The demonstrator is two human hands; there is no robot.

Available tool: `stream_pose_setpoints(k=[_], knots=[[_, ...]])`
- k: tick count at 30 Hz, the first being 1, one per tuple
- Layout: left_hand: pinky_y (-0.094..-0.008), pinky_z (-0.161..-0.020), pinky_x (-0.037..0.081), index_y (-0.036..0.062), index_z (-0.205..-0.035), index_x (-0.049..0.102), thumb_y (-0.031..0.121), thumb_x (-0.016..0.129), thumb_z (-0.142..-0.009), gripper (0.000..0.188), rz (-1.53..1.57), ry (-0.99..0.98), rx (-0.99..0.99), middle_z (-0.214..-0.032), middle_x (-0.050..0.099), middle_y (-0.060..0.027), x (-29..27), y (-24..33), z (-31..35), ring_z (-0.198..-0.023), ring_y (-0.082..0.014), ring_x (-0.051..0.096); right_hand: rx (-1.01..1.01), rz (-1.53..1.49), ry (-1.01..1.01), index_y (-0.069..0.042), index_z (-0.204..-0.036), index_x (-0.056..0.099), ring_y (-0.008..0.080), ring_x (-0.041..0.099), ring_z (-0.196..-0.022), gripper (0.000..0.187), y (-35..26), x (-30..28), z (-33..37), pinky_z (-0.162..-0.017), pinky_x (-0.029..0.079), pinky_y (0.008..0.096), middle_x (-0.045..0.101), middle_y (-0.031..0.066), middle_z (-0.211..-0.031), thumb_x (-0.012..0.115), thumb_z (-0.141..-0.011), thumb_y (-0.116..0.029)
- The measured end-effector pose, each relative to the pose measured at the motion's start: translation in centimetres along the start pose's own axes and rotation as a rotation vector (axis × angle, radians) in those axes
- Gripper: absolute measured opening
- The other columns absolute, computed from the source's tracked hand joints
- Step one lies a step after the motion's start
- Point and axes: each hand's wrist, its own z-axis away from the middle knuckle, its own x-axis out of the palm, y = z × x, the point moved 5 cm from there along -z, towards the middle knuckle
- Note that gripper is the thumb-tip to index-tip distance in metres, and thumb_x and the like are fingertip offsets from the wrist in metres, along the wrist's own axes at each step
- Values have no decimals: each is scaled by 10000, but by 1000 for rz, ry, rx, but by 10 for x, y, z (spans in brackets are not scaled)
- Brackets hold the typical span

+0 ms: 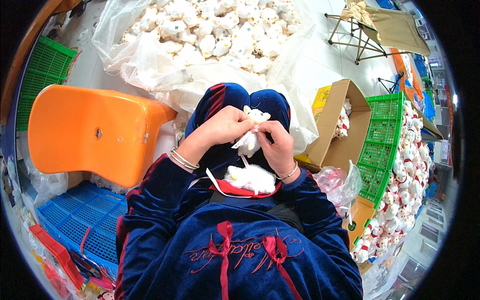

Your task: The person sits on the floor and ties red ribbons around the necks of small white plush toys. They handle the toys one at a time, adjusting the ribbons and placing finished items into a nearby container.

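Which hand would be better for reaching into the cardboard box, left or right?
Probably the right hand: the cardboard box is on that side, and the left hand is farther off. Both hands are at the small white toy, so the right would need to let go first.

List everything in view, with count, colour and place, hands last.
Held plush toy: one, white, centre
Ribbon: one, whitish, at its neck
Lower toy: one, white, below the held one
Red piece: one, red, under lower toy
Plush pile: uncountable, white, top centre
Plastic sheet: one, clear, around that pile
Chair: one, orange, left
Blue crate: one, blue, lower left
Left green crate: one or more, green, upper left
Right green crate: one, green, right
Cardboard box: one, brown, right
Toy heap: uncountable, white with red, far right
Plastic bag: one, clear, right
Folding chair: one, tan, upper right
Sleeves: two, dark blue, lower centre
Left hand: one, bare, at ribbon
Right hand: one, bare, at ribbon
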Motion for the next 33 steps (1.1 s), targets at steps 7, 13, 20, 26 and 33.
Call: stream_pose_setpoints(k=[7, 13, 20, 26, 33], knots=[[-220, -559, 473, -37, -889, 739, 170, 690, -933, 218, 138, 1, 42, -675, 638, -14, 6, -1, 6, -593, -68, 576, -54, 14, 10, -18, -965, 646, 314, 667, -848, 227, 4, 3, 3, -736, 543, 363, 662, 146, -943, 728, -780, 84], [-230, -584, 494, -51, -965, 745, 75, 704, -912, 143, 90, 102, 71, -737, 675, -38, 7, -2, 8, -640, -76, 604, -52, 8, -13, -18, -957, 635, 315, 659, -838, 230, 3, 3, 0, -723, 540, 364, 650, 143, -939, 730, -776, 88], [-240, -616, 519, -35, -942, 731, 77, 704, -914, 119, 11, 187, 144, -785, 699, -37, 10, -5, 9, -682, -74, 627, -79, 19, -5, -24, -931, 621, 316, 655, -833, 230, 0, 3, 0, -718, 538, 368, 646, 138, -928, 733, -767, 91], [-233, -659, 527, -40, -979, 731, 102, 705, -925, 154, -39, 225, 128, -832, 716, -48, 9, -1, 13, -733, -67, 637, -96, 30, 25, -27, -908, 612, 307, 649, -827, 235, 3, 4, 3, -703, 530, 366, 648, 132, -925, 731, -749, 98], [-250, -672, 532, -9, -1023, 746, 87, 702, -907, 157, -128, 244, 229, -847, 744, -72, 11, 6, 16, -740, -90, 669, -89, 33, 29, -22, -900, 607, 298, 638, -806, 238, 0, 4, 2, -682, 521, 360, 648, 133, -928, 724, -740, 109]])
